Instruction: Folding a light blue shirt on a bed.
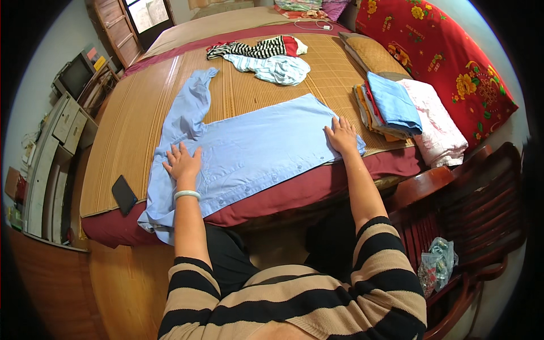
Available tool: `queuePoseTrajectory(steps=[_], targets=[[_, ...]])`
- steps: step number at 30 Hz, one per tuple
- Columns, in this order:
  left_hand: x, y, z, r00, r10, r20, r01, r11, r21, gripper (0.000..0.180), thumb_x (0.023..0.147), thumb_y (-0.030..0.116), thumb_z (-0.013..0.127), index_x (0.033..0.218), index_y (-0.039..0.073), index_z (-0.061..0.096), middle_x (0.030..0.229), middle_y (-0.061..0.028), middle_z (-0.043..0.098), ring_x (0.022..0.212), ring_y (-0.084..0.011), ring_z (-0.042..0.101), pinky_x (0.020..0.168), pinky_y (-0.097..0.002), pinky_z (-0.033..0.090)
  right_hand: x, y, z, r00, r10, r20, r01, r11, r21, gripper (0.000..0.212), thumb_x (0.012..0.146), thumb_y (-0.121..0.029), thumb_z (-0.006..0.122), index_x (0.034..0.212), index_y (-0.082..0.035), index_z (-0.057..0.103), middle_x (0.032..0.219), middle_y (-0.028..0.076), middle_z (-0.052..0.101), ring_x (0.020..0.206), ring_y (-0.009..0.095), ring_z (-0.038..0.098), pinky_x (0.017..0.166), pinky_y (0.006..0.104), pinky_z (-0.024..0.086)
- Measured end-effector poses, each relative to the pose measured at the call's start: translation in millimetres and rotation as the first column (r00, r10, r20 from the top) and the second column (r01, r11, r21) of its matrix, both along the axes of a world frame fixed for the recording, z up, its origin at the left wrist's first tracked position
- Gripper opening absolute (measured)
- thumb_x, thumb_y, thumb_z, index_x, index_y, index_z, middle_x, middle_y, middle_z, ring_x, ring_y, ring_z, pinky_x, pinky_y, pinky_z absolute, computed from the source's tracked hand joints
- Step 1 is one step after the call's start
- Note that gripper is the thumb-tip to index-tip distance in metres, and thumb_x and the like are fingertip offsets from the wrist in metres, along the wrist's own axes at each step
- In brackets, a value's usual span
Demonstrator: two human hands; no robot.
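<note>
A light blue button-up shirt (258, 144) lies spread sideways across the near edge of the bed. Its collar end is to the left and its hem to the right. One sleeve stretches away toward the far side; the other hangs at the near left edge. My left hand (183, 162) rests flat on the shirt near the shoulder, fingers spread, a pale bangle on the wrist. Pressed near the hem at the right is my right hand (342, 136), its fingers stretched out. Neither hand grips anything.
A dark phone (123, 194) lies left of the shirt. Striped clothes (255, 50) and a pale garment (277, 69) lie beyond it. Folded clothes (391, 105) are stacked at right, beside a pinkish-white cloth (433, 122). A wooden chair (470, 221) holding plastic bags (439, 263) stands at near right.
</note>
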State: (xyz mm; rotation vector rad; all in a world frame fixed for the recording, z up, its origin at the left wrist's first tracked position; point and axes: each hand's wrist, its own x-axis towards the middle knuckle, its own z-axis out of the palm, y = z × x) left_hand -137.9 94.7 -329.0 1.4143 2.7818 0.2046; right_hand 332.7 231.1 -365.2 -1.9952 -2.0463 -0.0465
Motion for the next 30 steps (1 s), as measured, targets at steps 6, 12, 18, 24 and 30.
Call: queuePoseTrajectory(steps=[6,12,18,24,30], targets=[[12,5,7,0.999,0.012,0.031,-0.011,1.0,-0.014,0.079,0.091,0.062,0.042,0.153,0.015,0.027,0.161,-0.0149,0.017,0.149,-0.0352,0.01,0.116,-0.0596,0.006,-10,-5,8,0.999,-0.019,0.027,0.018,1.0,0.008,0.067,0.094,-0.053,0.046,0.143,-0.009,0.043,0.152,0.019,0.036,0.144,0.031,0.028,0.116,0.0532,0.017],[64,14,12,0.962,-0.27,0.031,0.269,0.963,0.024,0.078,0.092,0.06,0.044,0.153,0.014,0.027,0.161,-0.0155,0.016,0.149,-0.0357,0.01,0.115,-0.0609,0.006,-89,-32,24,0.93,0.356,-0.092,-0.357,0.934,0.014,0.064,0.095,-0.05,0.047,0.144,-0.009,0.043,0.153,0.018,0.033,0.144,0.031,0.027,0.114,0.0613,0.017],[58,11,9,0.944,-0.316,0.096,0.321,0.946,-0.037,0.078,0.092,0.062,0.042,0.153,0.015,0.028,0.161,-0.013,0.016,0.149,-0.0325,0.012,0.116,-0.0585,0.007,-133,-60,25,0.761,0.636,-0.13,-0.647,0.759,-0.074,0.064,0.094,-0.053,0.046,0.146,-0.014,0.04,0.155,0.016,0.031,0.145,0.03,0.026,0.116,0.0561,0.016],[-5,7,-7,0.995,-0.104,0.008,0.104,0.994,-0.022,0.079,0.092,0.063,0.041,0.154,0.017,0.026,0.161,-0.0107,0.017,0.149,-0.0277,0.012,0.117,-0.0543,0.007,-97,-26,10,0.919,0.39,-0.06,-0.392,0.919,-0.03,0.067,0.094,-0.056,0.042,0.146,-0.013,0.041,0.154,0.015,0.034,0.145,0.029,0.026,0.117,0.0503,0.017],[-26,-8,-1,0.997,0.074,-0.021,-0.074,0.997,-0.023,0.079,0.091,0.064,0.041,0.154,0.017,0.026,0.162,-0.0099,0.017,0.15,-0.0261,0.011,0.117,-0.0543,0.005,-38,-3,2,0.989,0.139,-0.044,-0.14,0.99,-0.007,0.068,0.094,-0.057,0.042,0.146,-0.013,0.042,0.153,0.016,0.034,0.144,0.031,0.029,0.117,0.0496,0.017]])
